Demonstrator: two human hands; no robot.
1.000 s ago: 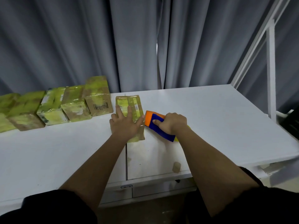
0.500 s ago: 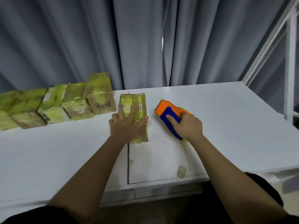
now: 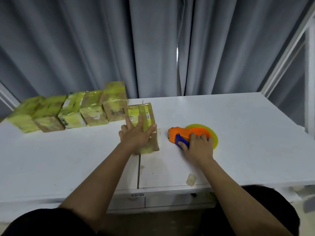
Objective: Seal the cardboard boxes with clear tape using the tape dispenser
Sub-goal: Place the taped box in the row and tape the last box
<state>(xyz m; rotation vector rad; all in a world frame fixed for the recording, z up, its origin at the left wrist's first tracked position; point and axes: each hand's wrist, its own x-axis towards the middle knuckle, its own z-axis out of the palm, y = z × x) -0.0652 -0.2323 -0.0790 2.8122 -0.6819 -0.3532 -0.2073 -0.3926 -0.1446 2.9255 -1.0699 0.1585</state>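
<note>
A small cardboard box point(image 3: 146, 114) wrapped in yellowish tape lies near the middle of the white table point(image 3: 238, 133). My left hand point(image 3: 136, 135) rests flat on its top with fingers spread. To its right the orange and blue tape dispenser point(image 3: 185, 133), with its yellow tape disc, lies on the table. My right hand point(image 3: 198, 147) grips its blue handle. The dispenser is clear of the box, with a gap between them.
A row of several taped boxes point(image 3: 71, 111) stands along the back left of the table. A small scrap of tape point(image 3: 190, 179) lies near the front edge. Grey curtains hang behind. A white frame post point(image 3: 309, 82) rises at the right.
My right hand has drawn the dispenser away from the box to the right and laid it down on the table. My left hand has stayed on the box.
</note>
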